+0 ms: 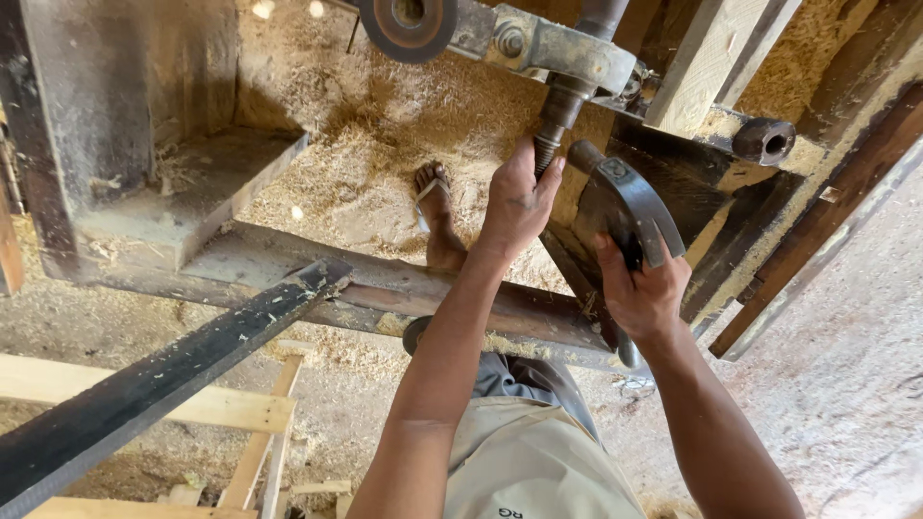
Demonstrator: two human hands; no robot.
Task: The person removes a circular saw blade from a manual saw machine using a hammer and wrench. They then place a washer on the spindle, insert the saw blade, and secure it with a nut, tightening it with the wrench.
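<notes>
Sawdust covers the floor [365, 144] beneath a heavy dark machine frame [404, 288], with pale wooden slats [221, 408] lower left. At centre the left hand [517, 207] has its fingers wrapped round a threaded steel shaft [556, 120], seemingly steadying it. Just right, the right hand [642, 293] grips a hammer [625, 207], its worn dark head close beside that shaft.
</notes>
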